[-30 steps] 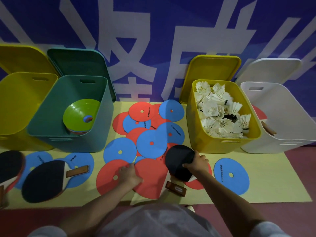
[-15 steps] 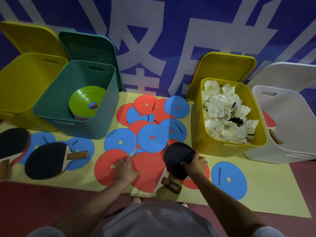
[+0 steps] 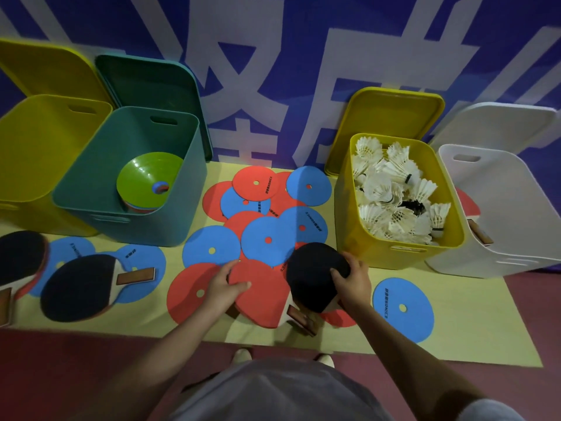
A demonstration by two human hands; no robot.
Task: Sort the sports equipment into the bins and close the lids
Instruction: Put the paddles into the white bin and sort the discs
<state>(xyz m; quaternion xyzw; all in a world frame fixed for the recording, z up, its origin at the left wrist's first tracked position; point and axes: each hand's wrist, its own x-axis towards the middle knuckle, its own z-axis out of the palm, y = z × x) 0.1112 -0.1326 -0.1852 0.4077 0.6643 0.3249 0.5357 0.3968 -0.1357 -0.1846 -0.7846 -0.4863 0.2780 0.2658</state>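
Observation:
My left hand (image 3: 223,288) grips the left edge of a red-faced table tennis paddle (image 3: 261,299) lying on the yellow mat (image 3: 455,335), thumb on its face. My right hand (image 3: 353,281) holds the right edge of a black-faced paddle (image 3: 312,276) that overlaps the red one. Brown handles (image 3: 303,319) stick out below them. Several red and blue flat discs (image 3: 268,238) lie scattered around. Two more black paddles (image 3: 80,288) lie at the left. All the bins stand open.
From the left stand a yellow bin (image 3: 36,165), a teal bin (image 3: 91,202) holding stacked cones (image 3: 145,177), a yellow bin (image 3: 352,226) full of shuttlecocks (image 3: 391,196) and a white bin (image 3: 516,226) with a paddle inside. Their lids lean on the blue wall.
My left hand has slid right onto the red paddle's edge, its thumb now on the face. My right hand keeps its hold on the black paddle. The view has shifted slightly.

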